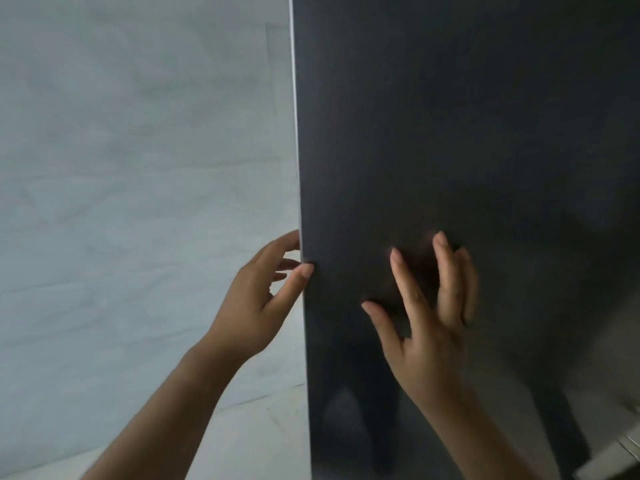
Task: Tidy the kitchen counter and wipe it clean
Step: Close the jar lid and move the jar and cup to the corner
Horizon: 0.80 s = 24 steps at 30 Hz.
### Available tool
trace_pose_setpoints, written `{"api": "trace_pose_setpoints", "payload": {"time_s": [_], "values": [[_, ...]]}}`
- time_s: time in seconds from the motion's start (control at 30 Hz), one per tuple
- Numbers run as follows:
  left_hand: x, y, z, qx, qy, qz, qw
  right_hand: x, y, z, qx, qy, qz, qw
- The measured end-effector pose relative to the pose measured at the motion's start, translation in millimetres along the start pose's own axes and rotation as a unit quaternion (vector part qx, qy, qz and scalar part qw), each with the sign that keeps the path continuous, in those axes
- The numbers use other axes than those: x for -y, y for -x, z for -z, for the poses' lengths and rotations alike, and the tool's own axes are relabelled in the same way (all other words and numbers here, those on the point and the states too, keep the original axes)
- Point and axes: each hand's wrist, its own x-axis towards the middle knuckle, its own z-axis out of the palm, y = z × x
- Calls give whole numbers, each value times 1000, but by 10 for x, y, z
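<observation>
Nearest the camera, two bare forearms reach up to a dark glossy cabinet door [467, 133]. On its left edge, the left hand [256, 299] pinches the panel, thumb in front and fingers curled behind. Further right, the right hand [429, 317] rests spread flat on the door's face, holding nothing. Beyond lies a pale marbled wall [138, 150]. No counter or cloth shows clearly, so wiping progress cannot be judged.
</observation>
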Motion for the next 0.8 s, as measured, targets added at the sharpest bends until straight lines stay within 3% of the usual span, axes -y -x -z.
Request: {"api": "trace_pose_setpoints", "payload": {"time_s": [0.17,0.27,0.37,0.47,0.63,0.8], "values": [[-67,182,-110,-57,-44,25,997,-63,28,63,39,-59,29,997],[-87,471,-208,-54,-101,43,992,-85,146,122,59,-151,39,986],[-83,921,-358,-82,-132,99,983,-87,445,214,132,-252,32,958],[-78,1487,-552,-113,-137,169,970,-100,874,316,272,-356,-10,894],[-155,2559,-843,-147,-114,308,933,-109,1541,505,502,-443,-142,729],[-362,3502,-1194,-247,-12,448,859,-102,1954,611,616,-450,-102,638]]}}
